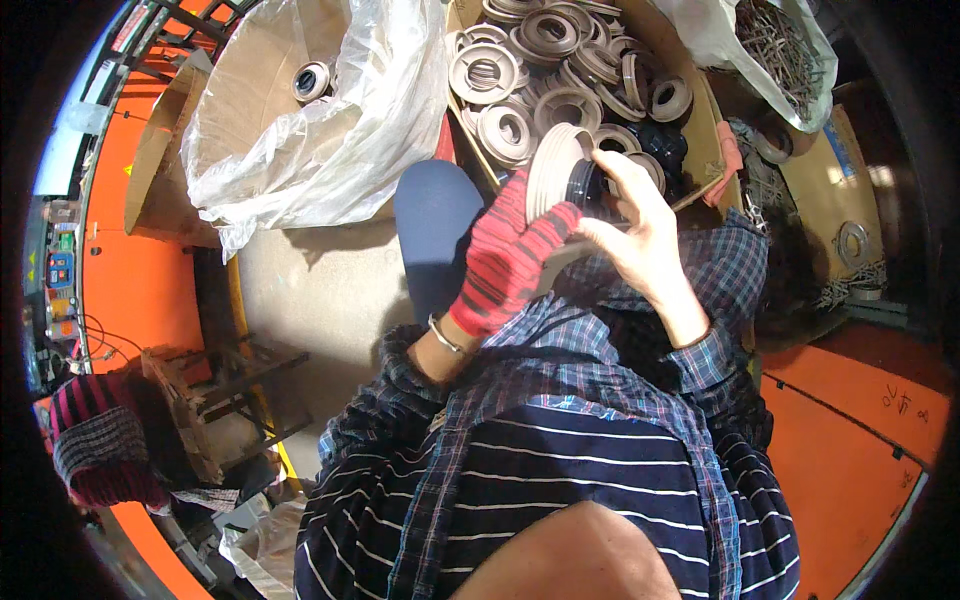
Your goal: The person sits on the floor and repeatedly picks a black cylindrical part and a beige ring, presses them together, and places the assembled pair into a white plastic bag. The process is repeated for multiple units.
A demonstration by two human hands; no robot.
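My left hand (508, 258), in a red and black striped glove, is closed round a beige round flanged part (554, 172) with a ribbed rim. It holds the part tilted on edge above my lap. My bare right hand (643, 228) has its thumb and fingers curled on a dark ring (583, 186) at the part's right side. Whether the ring is separate from the part I cannot tell. Just beyond my hands is a cardboard box (716, 160) heaped with similar beige flanged parts (548, 34), with some dark pieces (660, 140) at its right.
A clear plastic bag (350, 150) lines a carton at the far left; one beige and dark part (311, 81) lies inside. At the far right, a white bag (815, 75) holds many thin metal pieces. A wooden stool (215, 400) stands left, near orange panels (140, 290).
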